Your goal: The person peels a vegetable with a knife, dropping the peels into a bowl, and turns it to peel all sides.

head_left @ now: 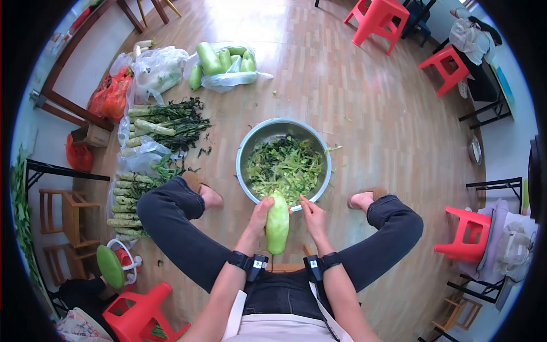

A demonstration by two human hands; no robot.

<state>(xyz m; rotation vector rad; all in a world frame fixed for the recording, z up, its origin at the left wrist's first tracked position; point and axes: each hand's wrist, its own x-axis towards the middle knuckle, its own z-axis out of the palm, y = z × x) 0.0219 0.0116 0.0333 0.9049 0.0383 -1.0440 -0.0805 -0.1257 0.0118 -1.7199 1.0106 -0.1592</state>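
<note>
A pale green, peeled-looking gourd [277, 225] hangs upright over the near rim of a metal bowl. My left hand [262, 215] is wrapped round its upper left side. Just right of the gourd, my right hand [312, 215] is closed in a pinch at the bowl's near edge; what its fingers hold is too small to make out. Green peelings and leafy scraps [285, 168] lie in the bowl [241, 165], which stands on the floor between my feet.
Leafy stems [171, 122] and more stems [126, 208] lie on the left. Beyond them are bagged gourds [211, 60], a white bag [159, 71] and a red bag [117, 94]. Red stools [379, 23] [467, 233] [142, 313] stand around the wooden floor [393, 125].
</note>
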